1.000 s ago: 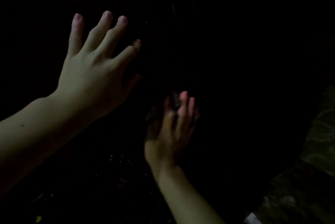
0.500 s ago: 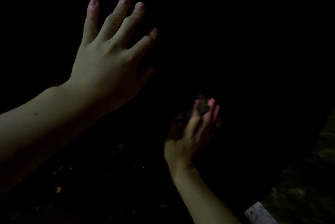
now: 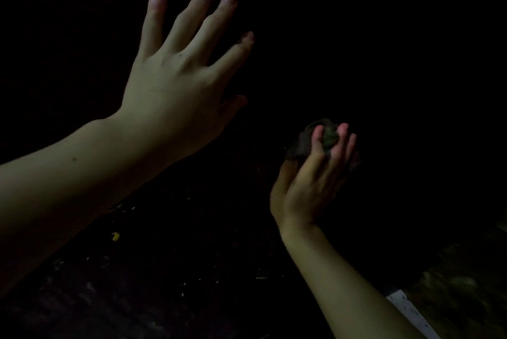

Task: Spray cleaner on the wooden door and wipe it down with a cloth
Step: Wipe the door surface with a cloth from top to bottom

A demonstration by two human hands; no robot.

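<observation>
Head view first. What do we see?

— We see it is very dark. Our left hand (image 3: 175, 86) is up high with its fingers (image 3: 204, 7) spread wide and holding nothing. It looks flat on the door (image 3: 370, 50), but the door is so black we cannot tell if they touch.

— And the other hand?

— Our right hand (image 3: 310, 182) is lower down and to the right. Its fingers (image 3: 318, 141) are wrapped round a cloth (image 3: 304, 141). The cloth is dark and bunched up into a ball, and it sticks out over the fingertips.

— How will the cloth feel?

— We think it is soft and light. It will squash flat when we push it on the wood. A bunch in the palm is a good way to hold it, so it does not slip out.

— Where is the spray?

— We cannot see any bottle. Down low there are little specks and one yellow bit (image 3: 115, 236) on the floor (image 3: 164, 297).

— So what step is this?

— We think we are wiping.
</observation>
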